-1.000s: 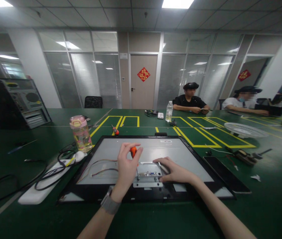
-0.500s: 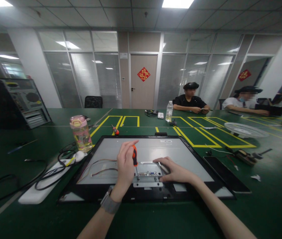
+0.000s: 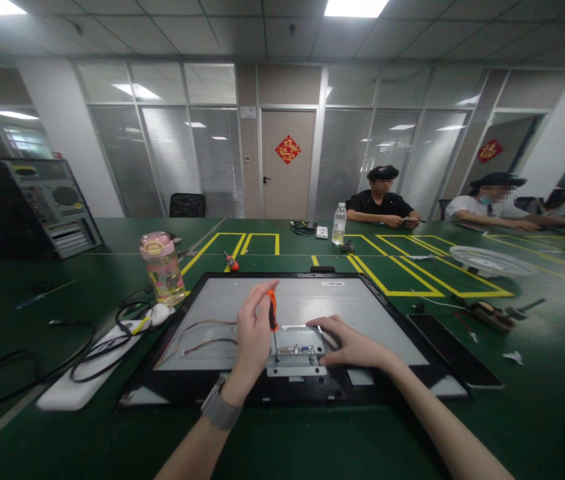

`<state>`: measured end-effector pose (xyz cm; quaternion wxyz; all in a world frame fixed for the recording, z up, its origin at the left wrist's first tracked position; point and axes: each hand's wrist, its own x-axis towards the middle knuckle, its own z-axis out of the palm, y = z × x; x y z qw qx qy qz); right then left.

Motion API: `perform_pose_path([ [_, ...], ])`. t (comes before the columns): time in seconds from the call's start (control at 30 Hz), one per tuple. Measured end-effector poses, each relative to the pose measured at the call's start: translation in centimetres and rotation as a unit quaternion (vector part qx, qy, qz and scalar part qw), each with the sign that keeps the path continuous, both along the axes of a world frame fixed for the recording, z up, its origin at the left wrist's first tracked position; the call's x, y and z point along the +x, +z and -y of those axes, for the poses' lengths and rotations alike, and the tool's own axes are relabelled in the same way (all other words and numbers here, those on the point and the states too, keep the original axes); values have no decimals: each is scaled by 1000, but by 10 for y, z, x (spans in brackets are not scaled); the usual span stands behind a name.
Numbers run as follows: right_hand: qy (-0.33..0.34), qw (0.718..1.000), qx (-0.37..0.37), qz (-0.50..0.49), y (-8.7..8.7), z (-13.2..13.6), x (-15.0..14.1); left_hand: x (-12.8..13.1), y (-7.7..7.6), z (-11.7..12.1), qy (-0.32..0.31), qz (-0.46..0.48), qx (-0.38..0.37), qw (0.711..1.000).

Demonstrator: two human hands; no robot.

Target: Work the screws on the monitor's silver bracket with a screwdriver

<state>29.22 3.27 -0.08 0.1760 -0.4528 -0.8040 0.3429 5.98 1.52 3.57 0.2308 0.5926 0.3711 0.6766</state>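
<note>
A display panel (image 3: 357,303) with a grey metal back and black frame lies flat in front of me. On its near middle sits a metal bracket (image 3: 296,371) with a row of video ports (image 3: 305,350). My left hand (image 3: 253,330) grips an orange and black screwdriver (image 3: 273,311), held nearly upright. The shaft points down to the bracket's left side; the exact contact at its tip is too small to make out. Thumb and fingers of my right hand (image 3: 352,343) hold the bracket's right side. Thin wires (image 3: 202,345) run across the panel on the left.
To the left are a white power strip (image 3: 75,380) with black cables, a pink-lidded bottle (image 3: 162,270) and a computer case (image 3: 27,210). A phone (image 3: 455,350) lies to the right. Beyond the panel are a small red screwdriver (image 3: 231,263) and a water bottle (image 3: 339,225). People sit across the table.
My left fingers have shifted around the screwdriver handle, which now shows upright beside the palm. The right hand has kept its place on the bracket. A far-right person's arms have moved.
</note>
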Motion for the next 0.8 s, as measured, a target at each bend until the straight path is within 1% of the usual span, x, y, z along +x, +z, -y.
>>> perform_pose_path([
  [0.07,0,1000,-1,1,0,0,0,1,-1,-1,-11,11,-19,1000],
  [0.1,1,1000,-1,1,0,0,0,1,-1,-1,-4,6,-22,1000],
  [0.2,3,1000,2,-1,-1,0,0,1,-1,0,53,-28,6,998],
  [0.27,2,1000,1,-1,-1,0,0,1,0,1,76,-38,21,996],
  [0.3,2,1000,-1,0,-1,0,1,0,0,1,74,-36,25,996],
  [0.37,1,1000,-4,0,-1,0,1,-1,0,1,44,-24,21,999],
  [0.43,1,1000,-2,0,0,0,1,-1,1,1,12,-9,4,1000],
  [0.47,1,1000,0,-1,0,0,0,0,1,2,8,-6,-4,1000],
  [0.53,2,1000,2,-1,0,1,0,1,1,2,30,-15,0,999],
  [0.6,3,1000,1,-1,-1,1,0,1,2,3,68,-34,25,997],
  [0.67,5,1000,3,-1,-2,0,0,1,2,2,94,-42,40,994],
  [0.73,5,1000,6,0,-3,-1,0,0,1,2,85,-36,40,995],
  [0.8,4,1000,5,0,-3,-1,0,-1,0,2,49,-23,30,998],
])
